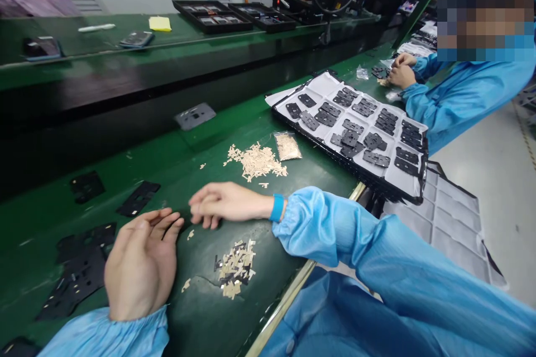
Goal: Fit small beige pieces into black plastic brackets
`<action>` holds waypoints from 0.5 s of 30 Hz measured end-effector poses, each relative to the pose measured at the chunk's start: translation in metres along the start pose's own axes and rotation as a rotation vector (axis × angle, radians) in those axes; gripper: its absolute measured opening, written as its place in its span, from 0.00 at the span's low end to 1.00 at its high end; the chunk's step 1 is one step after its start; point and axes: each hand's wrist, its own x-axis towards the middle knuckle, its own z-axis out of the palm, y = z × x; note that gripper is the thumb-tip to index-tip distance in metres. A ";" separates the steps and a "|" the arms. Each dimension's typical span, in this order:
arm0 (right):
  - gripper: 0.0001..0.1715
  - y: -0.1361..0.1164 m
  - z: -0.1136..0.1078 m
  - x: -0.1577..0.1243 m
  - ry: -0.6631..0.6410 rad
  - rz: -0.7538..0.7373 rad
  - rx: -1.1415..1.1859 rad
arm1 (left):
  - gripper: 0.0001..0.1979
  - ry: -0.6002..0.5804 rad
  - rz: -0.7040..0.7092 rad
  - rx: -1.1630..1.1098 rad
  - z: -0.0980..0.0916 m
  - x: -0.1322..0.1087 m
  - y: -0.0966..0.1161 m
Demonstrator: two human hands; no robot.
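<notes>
My left hand lies palm-up, its fingers loosely parted and empty. My right hand curls empty beside them, near a heap of papery beige slivers on the smooth green belt, with flat black frames to my left.

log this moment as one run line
left hand: open, palm up | right hand: curled, grip unclear | nearest: pile of tan strips and black bits | beside left: black plates

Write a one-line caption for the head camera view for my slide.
Left hand and right hand over a green bench, between scattered beige strips and black plates.
</notes>
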 end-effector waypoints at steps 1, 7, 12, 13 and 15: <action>0.06 0.005 0.002 0.001 -0.015 0.001 -0.118 | 0.04 0.023 -0.049 -0.063 0.000 -0.001 0.001; 0.03 0.018 0.006 0.002 0.000 0.000 -0.248 | 0.05 0.011 -0.124 -0.172 0.000 -0.004 0.005; 0.04 0.010 0.006 0.000 -0.004 0.020 -0.261 | 0.07 0.016 -0.148 -0.183 -0.003 -0.004 0.004; 0.04 0.009 0.007 -0.001 -0.003 0.020 -0.265 | 0.07 0.015 -0.153 -0.186 -0.003 -0.004 0.004; 0.04 0.009 0.007 -0.001 0.007 0.016 -0.267 | 0.07 0.008 -0.155 -0.192 -0.003 -0.003 0.004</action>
